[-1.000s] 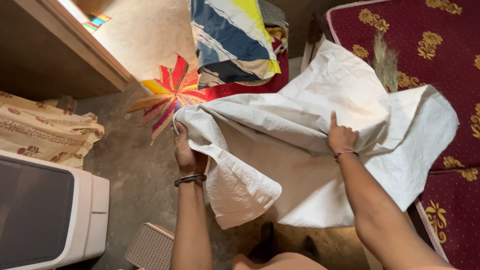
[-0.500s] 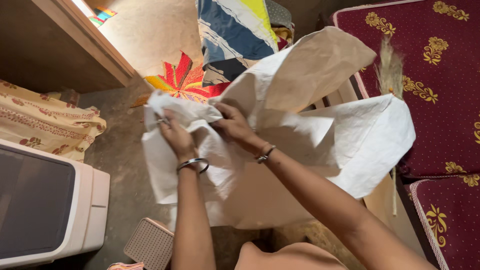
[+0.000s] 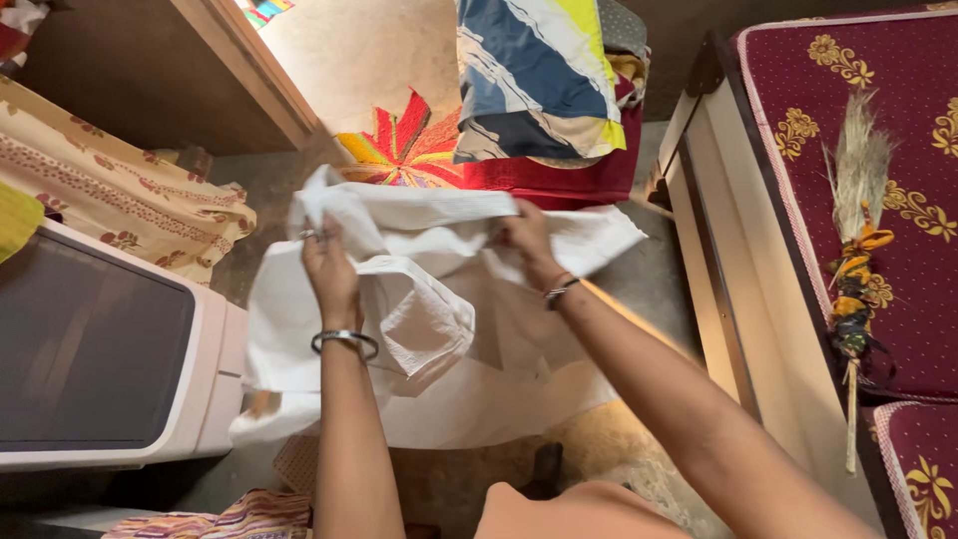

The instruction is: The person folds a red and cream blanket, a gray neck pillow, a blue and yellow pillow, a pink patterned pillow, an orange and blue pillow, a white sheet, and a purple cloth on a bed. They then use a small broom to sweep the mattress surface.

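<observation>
White woven sack (image 3: pixel 429 329) hangs at frame centre, bunched along its top edge. Left hand (image 3: pixel 329 269) fingers curled, pinching the upper-left edge; right hand (image 3: pixel 529 240) fingers closed on the upper-right edge. Sack's left side touches the white appliance (image 3: pixel 205 379); bare concrete floor (image 3: pixel 649 279) lies open toward the bed frame (image 3: pixel 723 289) at right.

You are standing in a home, in a small bedroom. At your right is a bed with a maroon mattress with gold flower pattern (image 3: pixel 898 150) on a pale wooden frame (image 3: pixel 733 299). A colourful floor mat (image 3: pixel 404 145) lies on the rough concrete floor (image 3: pixel 649 279), and folded patterned bedding (image 3: pixel 539 75) is piled near it.
</observation>
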